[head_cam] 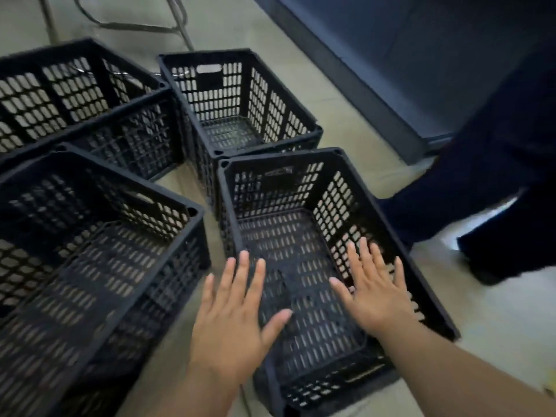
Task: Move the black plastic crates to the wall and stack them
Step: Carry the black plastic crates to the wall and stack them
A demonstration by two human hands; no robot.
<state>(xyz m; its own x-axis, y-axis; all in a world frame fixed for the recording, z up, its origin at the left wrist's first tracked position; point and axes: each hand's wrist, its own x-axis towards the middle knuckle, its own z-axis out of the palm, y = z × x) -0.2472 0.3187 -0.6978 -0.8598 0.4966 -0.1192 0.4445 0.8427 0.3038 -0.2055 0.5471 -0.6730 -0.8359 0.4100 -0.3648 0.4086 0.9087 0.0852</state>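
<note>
Several black plastic lattice crates stand open side up on the pale floor. The nearest crate (304, 224) lies in front of me, and both my hands hover over it with fingers spread and straight. My left hand (233, 323) is above its left rim. Over the right side of its inside floats my right hand (373, 293). Neither hand holds anything. Another crate (240, 100) stands just behind it. A third crate (90, 251) sits at the left, and a fourth crate (75, 94) at the back left.
A dark blue wall base (361, 73) runs diagonally at the upper right. Another person's dark trouser legs (496, 182) stand at the right, close to the nearest crate. Thin metal chair legs (135, 24) show at the top left.
</note>
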